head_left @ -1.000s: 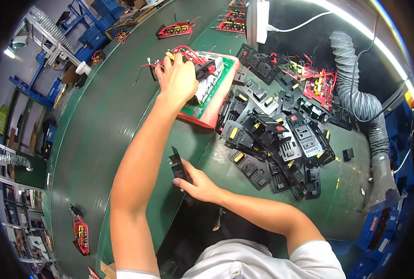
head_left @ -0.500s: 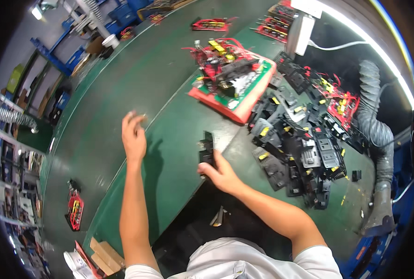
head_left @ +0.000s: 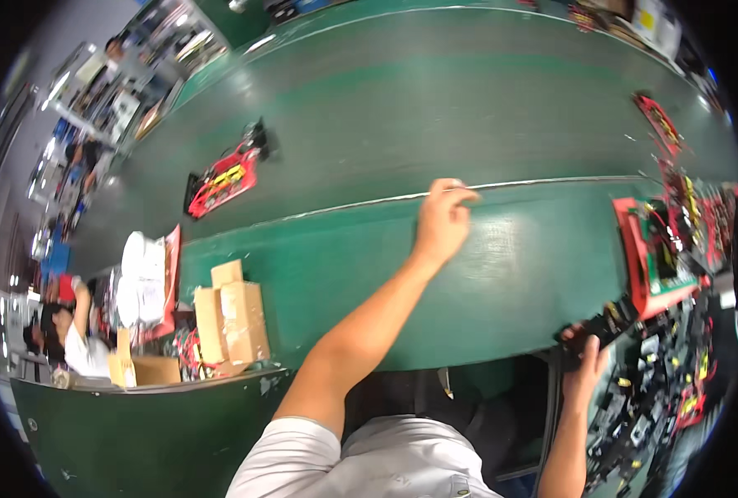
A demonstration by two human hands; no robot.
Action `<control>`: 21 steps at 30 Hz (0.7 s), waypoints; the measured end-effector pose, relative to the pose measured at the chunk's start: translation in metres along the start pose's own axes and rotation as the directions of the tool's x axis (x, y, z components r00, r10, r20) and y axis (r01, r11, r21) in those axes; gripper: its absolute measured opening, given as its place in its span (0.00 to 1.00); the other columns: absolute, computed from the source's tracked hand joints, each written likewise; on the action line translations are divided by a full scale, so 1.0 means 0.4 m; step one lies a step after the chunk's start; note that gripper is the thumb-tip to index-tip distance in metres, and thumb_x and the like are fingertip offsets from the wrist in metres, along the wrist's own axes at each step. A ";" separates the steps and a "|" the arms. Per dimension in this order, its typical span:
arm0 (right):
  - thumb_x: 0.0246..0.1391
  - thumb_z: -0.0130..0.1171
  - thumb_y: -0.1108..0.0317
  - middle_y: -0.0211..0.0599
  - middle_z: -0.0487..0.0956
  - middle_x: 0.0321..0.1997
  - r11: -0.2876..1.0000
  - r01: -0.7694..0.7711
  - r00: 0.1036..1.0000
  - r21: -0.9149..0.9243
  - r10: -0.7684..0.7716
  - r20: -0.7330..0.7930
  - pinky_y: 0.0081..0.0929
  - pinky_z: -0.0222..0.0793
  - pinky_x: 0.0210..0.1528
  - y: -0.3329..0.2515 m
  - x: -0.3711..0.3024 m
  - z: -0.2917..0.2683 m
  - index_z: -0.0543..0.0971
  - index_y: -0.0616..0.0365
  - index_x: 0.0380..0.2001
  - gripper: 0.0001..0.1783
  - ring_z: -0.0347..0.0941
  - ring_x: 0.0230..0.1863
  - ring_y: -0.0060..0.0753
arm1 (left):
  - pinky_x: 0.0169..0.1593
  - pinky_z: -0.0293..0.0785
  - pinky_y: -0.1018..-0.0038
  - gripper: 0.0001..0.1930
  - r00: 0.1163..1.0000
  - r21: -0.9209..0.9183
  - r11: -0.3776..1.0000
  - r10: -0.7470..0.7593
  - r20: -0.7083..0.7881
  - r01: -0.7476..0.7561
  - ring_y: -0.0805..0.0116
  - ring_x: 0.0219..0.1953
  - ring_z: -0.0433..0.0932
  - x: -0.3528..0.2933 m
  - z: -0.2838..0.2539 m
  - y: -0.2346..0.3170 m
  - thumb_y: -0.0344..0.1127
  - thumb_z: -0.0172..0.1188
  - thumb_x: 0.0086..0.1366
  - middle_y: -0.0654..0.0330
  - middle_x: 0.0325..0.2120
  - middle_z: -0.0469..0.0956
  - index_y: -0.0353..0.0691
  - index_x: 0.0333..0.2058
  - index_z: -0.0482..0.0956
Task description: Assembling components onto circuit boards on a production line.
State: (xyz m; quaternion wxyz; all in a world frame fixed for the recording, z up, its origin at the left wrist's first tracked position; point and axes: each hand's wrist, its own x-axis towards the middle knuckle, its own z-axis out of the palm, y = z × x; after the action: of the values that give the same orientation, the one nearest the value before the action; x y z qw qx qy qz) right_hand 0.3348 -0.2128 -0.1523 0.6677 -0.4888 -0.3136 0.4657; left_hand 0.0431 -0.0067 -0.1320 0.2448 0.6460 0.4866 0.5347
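My left hand [head_left: 445, 222] is raised over the green table [head_left: 344, 307], close to the pale seam along it. Its fingers are bent in toward the thumb, and a small glint shows at the tips, too small to name. At the lower right, my right hand [head_left: 583, 369] grips a black plastic housing [head_left: 605, 325] by its near end, with the thumb on top. The housing hangs over the table's front edge, beside a red tray [head_left: 630, 249] with a green board and wired parts. Blur hides its details.
Black plastic parts [head_left: 634, 415] are heaped at the lower right. A red-and-yellow wired assembly [head_left: 228, 178] lies on the far left of the table. Cardboard boxes [head_left: 244, 319] and white rolls [head_left: 141, 278] stand at the near left. Another person [head_left: 87, 349] is beyond them.
My view has swung to the left, so the red tray and heap now sit at the right rim. The black housing stays in my right hand; my left fingers have curled in more.
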 end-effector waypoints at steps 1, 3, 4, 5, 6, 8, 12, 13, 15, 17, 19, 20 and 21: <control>0.67 0.51 0.61 0.43 0.75 0.49 1.000 0.002 1.000 -0.011 -0.002 0.016 0.37 0.72 0.49 0.012 0.004 -0.046 0.60 0.57 0.66 0.27 0.75 0.45 0.36 | 0.38 0.75 0.70 0.16 0.999 -0.009 0.999 -0.044 0.013 0.044 0.59 0.34 0.79 0.000 0.005 0.018 0.17 0.50 0.52 0.53 0.44 0.74 0.39 0.35 0.83; 0.67 0.51 0.60 0.42 0.73 0.49 0.998 0.051 0.998 0.046 -0.053 0.045 0.34 0.69 0.51 -0.023 0.002 -0.016 0.54 0.54 0.71 0.34 0.71 0.46 0.33 | 0.37 0.75 0.69 0.14 0.999 -0.102 0.994 -0.049 -0.014 0.048 0.60 0.33 0.79 -0.003 0.023 0.020 0.18 0.52 0.54 0.54 0.44 0.74 0.39 0.35 0.82; 0.67 0.51 0.59 0.41 0.73 0.49 0.997 0.047 0.996 0.057 -0.051 0.068 0.34 0.69 0.51 -0.032 0.008 -0.006 0.52 0.53 0.71 0.34 0.71 0.45 0.33 | 0.37 0.75 0.69 0.12 0.997 -0.100 0.994 0.030 -0.075 -0.037 0.60 0.33 0.80 0.004 0.034 0.022 0.19 0.54 0.55 0.54 0.44 0.74 0.38 0.35 0.82; 0.68 0.51 0.59 0.40 0.73 0.49 0.997 0.057 0.996 0.050 -0.060 0.062 0.34 0.69 0.52 -0.056 0.003 -0.015 0.51 0.52 0.72 0.35 0.70 0.45 0.32 | 0.38 0.76 0.69 0.11 0.998 -0.107 0.994 -0.002 -0.064 -0.005 0.60 0.34 0.80 0.008 0.047 0.033 0.20 0.56 0.56 0.54 0.44 0.74 0.39 0.36 0.82; 0.68 0.51 0.58 0.42 0.74 0.48 0.997 0.071 0.997 0.011 -0.071 0.006 0.34 0.69 0.50 -0.060 0.001 -0.025 0.56 0.57 0.69 0.32 0.72 0.45 0.33 | 0.39 0.76 0.69 0.10 0.999 -0.133 0.991 -0.027 -0.035 0.022 0.59 0.35 0.80 0.008 0.063 0.043 0.21 0.57 0.57 0.54 0.44 0.75 0.39 0.37 0.82; 0.66 0.52 0.55 0.46 0.78 0.49 1.000 -0.016 0.999 -0.012 0.015 -0.033 0.37 0.72 0.49 -0.041 0.004 -0.026 0.71 0.67 0.54 0.25 0.77 0.46 0.40 | 0.42 0.77 0.69 0.11 0.998 -0.025 0.999 -0.038 -0.041 0.037 0.57 0.40 0.79 0.005 0.038 0.026 0.23 0.60 0.57 0.52 0.44 0.77 0.40 0.40 0.82; 0.64 0.53 0.45 0.46 0.79 0.47 0.980 -0.127 0.992 0.153 0.126 0.014 0.37 0.76 0.47 -0.044 0.052 0.064 0.70 0.67 0.51 0.31 0.79 0.42 0.37 | 0.49 0.73 0.74 0.10 0.999 0.080 0.996 -0.031 -0.026 0.033 0.67 0.45 0.76 0.006 -0.027 -0.002 0.22 0.59 0.62 0.58 0.43 0.75 0.37 0.43 0.82; 0.67 0.49 0.49 0.44 0.78 0.45 0.960 -0.145 0.989 0.241 0.141 0.036 0.36 0.74 0.49 -0.062 0.052 0.059 0.70 0.67 0.49 0.27 0.76 0.41 0.34 | 0.51 0.73 0.75 0.11 0.998 0.042 0.997 -0.067 -0.015 0.067 0.68 0.45 0.76 0.011 -0.020 0.003 0.23 0.59 0.63 0.58 0.44 0.76 0.36 0.44 0.81; 0.69 0.46 0.52 0.44 0.77 0.46 0.939 -0.134 0.991 0.317 0.130 0.034 0.36 0.74 0.50 -0.080 0.055 0.050 0.68 0.64 0.51 0.24 0.76 0.42 0.32 | 0.47 0.74 0.75 0.10 0.999 -0.088 0.996 -0.018 -0.031 0.015 0.70 0.43 0.77 0.020 0.003 0.000 0.27 0.59 0.66 0.60 0.42 0.78 0.34 0.45 0.80; 0.69 0.48 0.54 0.42 0.77 0.46 0.944 -0.131 0.991 0.302 0.123 0.045 0.32 0.74 0.49 -0.090 0.045 0.037 0.67 0.63 0.52 0.21 0.76 0.42 0.30 | 0.49 0.75 0.73 0.12 0.998 -0.025 0.998 -0.065 -0.024 0.065 0.70 0.43 0.78 0.025 0.044 0.062 0.28 0.60 0.66 0.59 0.42 0.80 0.33 0.47 0.79; 0.69 0.48 0.58 0.37 0.76 0.45 0.978 -0.104 0.994 0.181 0.099 0.036 0.29 0.74 0.47 -0.086 0.041 0.055 0.68 0.62 0.52 0.19 0.75 0.41 0.25 | 0.50 0.75 0.71 0.11 0.999 -0.020 0.999 0.031 0.021 -0.030 0.68 0.44 0.78 0.052 0.107 0.122 0.29 0.61 0.65 0.58 0.42 0.82 0.35 0.46 0.81; 0.69 0.49 0.59 0.36 0.76 0.44 0.979 -0.049 0.997 0.199 0.037 0.066 0.27 0.74 0.47 -0.074 0.040 0.066 0.68 0.61 0.52 0.18 0.74 0.41 0.23 | 0.51 0.74 0.70 0.11 0.990 -0.009 0.993 0.114 0.077 -0.114 0.66 0.44 0.78 0.072 0.136 0.192 0.29 0.61 0.65 0.58 0.41 0.82 0.35 0.45 0.81; 0.69 0.48 0.61 0.39 0.76 0.47 0.995 -0.037 0.995 0.094 0.028 0.096 0.31 0.74 0.49 -0.057 0.040 0.037 0.65 0.60 0.56 0.19 0.75 0.43 0.26 | 0.54 0.71 0.66 0.12 0.956 0.012 0.967 0.248 0.156 -0.253 0.60 0.49 0.75 0.080 0.194 0.292 0.33 0.64 0.63 0.56 0.44 0.80 0.39 0.44 0.82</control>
State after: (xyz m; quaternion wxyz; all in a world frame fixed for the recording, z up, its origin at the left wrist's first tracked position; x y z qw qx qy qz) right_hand 0.3348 -0.1946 -0.1264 0.6671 -0.4387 -0.3140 0.5137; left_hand 0.1565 -0.0100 -0.0437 0.2016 0.7453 0.3890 0.5025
